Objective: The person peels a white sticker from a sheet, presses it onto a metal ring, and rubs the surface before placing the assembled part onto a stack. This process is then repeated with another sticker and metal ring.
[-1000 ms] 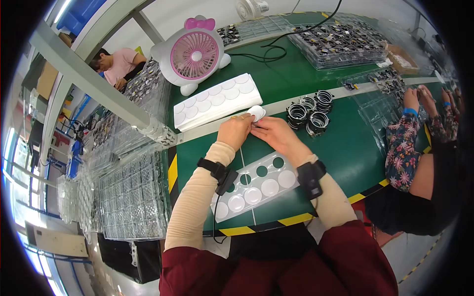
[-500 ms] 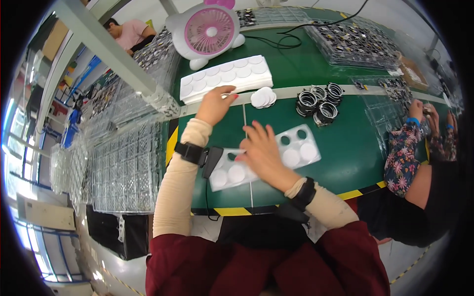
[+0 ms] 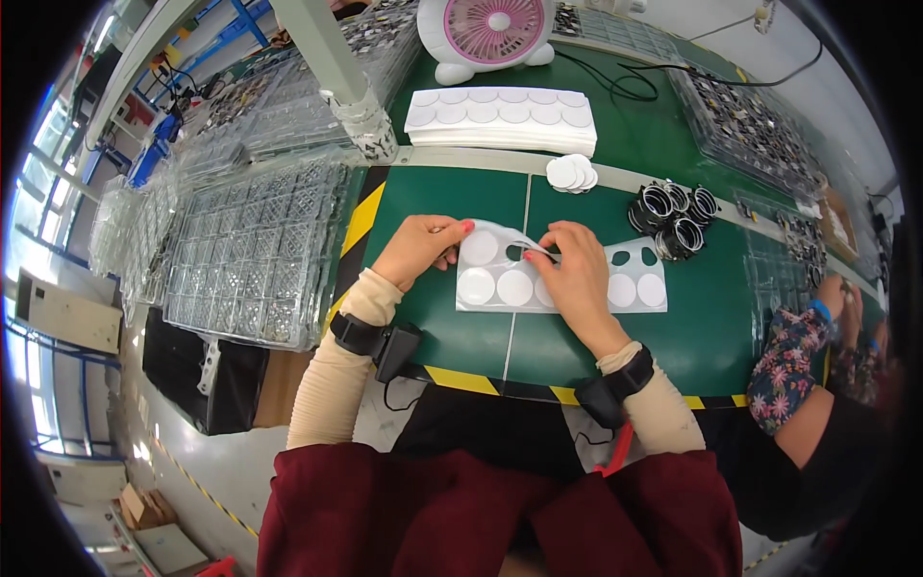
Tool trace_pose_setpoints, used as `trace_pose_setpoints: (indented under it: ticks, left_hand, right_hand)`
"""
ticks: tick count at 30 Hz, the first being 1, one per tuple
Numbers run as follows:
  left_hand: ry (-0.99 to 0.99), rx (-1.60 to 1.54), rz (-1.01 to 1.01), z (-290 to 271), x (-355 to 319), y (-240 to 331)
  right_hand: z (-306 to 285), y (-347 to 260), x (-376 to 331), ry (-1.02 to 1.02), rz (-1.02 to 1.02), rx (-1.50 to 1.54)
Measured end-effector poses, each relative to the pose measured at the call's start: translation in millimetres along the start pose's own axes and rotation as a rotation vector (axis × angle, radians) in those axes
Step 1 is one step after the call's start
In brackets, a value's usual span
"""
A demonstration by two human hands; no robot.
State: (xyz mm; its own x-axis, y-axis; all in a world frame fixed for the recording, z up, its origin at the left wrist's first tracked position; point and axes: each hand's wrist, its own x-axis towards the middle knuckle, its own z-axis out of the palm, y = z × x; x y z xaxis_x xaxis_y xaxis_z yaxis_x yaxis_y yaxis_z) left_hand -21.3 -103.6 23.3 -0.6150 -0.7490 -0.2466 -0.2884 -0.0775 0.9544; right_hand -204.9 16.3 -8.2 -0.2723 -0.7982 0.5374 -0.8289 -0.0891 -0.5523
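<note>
A white sheet of round stickers (image 3: pixel 496 300) lies in front of me, with white discs in it and dark round openings along its upper row. My left hand (image 3: pixel 421 252) pinches the sheet's upper left corner between thumb and forefinger. Over the middle of the sheet, my right hand (image 3: pixel 580 284) has its thumb and fingertips closed on a raised white edge, which looks like part of the sheet. My right fingers cover the discs under them. Beyond the sheet are a small pile of loose white discs (image 3: pixel 571 174) and a thick stack of similar sheets (image 3: pixel 500 135).
Several black rings (image 3: pixel 673 216) cluster to the right. A pink and white fan (image 3: pixel 495 29) stands at the back, near a grey post (image 3: pixel 332 58). Clear plastic trays (image 3: pixel 255 250) are stacked at left; a parts-filled tray (image 3: pixel 760 115) is far right. Another person's sleeve (image 3: pixel 784 365) shows at right.
My left hand has come down from beside the stack to the sheet's corner. My right fingers, spread before, are now closed at its upper edge. The sheet lies straighter, and the view has shifted.
</note>
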Motion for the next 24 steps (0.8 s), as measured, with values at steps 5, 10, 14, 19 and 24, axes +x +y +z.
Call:
trace_pose_setpoints:
  ticks: [5,10,14,19,24]
  left_hand:
    - [0.038,0.071,-0.005,7,-1,1]
    - [-0.122,-0.376,-0.231,7,1,5]
    - [-0.124,-0.31,-0.233,-5,5,3]
    - [0.089,0.068,0.042,-24,21,24]
    - [-0.028,-0.361,0.068,-8,31,53]
  right_hand:
    - [2,-34,9,0.078,-0.268,0.015]
    - [13,-40,6,0.071,-0.242,0.072]
    - [9,-39,4,0.158,-0.473,0.075]
    - [29,-51,-13,-0.098,-0.048,0.536]
    - [20,-55,4,-0.14,0.481,0.959]
